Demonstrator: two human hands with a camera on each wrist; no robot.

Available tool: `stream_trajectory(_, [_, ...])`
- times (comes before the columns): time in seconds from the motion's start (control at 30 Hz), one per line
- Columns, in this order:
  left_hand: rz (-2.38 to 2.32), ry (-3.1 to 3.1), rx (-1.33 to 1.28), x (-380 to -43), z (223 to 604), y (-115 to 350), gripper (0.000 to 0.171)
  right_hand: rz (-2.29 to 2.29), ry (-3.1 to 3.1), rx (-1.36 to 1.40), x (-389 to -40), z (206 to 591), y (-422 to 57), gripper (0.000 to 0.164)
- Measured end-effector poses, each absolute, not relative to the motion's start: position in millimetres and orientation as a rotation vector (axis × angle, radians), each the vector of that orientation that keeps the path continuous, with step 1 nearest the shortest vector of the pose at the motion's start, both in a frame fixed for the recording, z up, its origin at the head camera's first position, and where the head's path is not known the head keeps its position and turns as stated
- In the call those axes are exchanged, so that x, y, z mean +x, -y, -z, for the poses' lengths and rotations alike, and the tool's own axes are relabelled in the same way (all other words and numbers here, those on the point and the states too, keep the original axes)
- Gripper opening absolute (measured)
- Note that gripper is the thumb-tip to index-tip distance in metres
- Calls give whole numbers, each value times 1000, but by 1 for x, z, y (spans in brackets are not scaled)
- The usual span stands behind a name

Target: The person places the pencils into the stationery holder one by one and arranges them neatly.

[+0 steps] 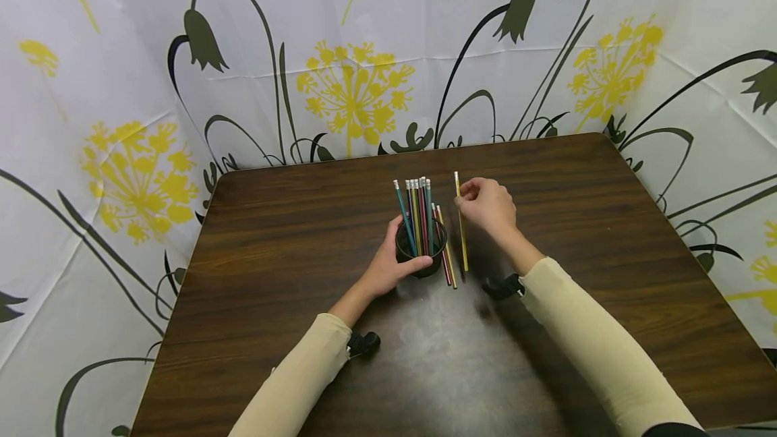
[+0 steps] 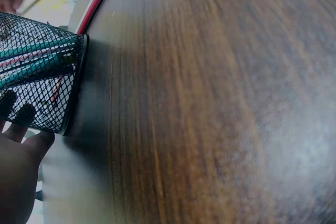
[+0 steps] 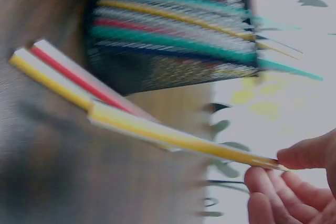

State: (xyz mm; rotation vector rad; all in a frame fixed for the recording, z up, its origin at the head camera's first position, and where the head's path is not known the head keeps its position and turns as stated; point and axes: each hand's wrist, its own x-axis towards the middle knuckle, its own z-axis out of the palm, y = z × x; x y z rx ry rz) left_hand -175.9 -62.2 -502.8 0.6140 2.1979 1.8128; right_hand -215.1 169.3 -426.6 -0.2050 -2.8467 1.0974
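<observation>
A black mesh pencil cup (image 1: 419, 265) stands on the table, filled with several pencils (image 1: 417, 221) whose eraser ends point up. My left hand (image 1: 388, 263) grips the cup around its side, thumb across the front. To the right of the cup, my right hand (image 1: 488, 206) pinches a yellow pencil (image 1: 463, 235) near its upper end. In the right wrist view this yellow pencil (image 3: 173, 138) slants away from the fingertips, its far end over two pencils on the table. Those two, a red pencil (image 3: 92, 78) and another yellow pencil (image 3: 50, 81), lie beside the cup.
The dark wooden table (image 1: 291, 235) reaches back to a white curtain (image 1: 255, 106) printed with yellow and grey-green flowers. Small black wrist devices (image 1: 502, 286) sit under both sleeves.
</observation>
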Motion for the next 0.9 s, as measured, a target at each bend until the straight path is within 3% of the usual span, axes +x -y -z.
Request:
stream_trajectory(0.4, [-1763, -2178, 626, -173, 486, 64, 89, -1393, 2243, 124, -200, 372, -159, 17])
stream_trajectory(0.53, [-1778, -2149, 638, -167, 470, 64, 86, -1412, 2239, 227, -193, 374, -149, 17])
stream_trajectory(0.9, [-1761, -2172, 645, -167, 470, 62, 87, -1364, 2399, 315, -178, 404, -133, 16])
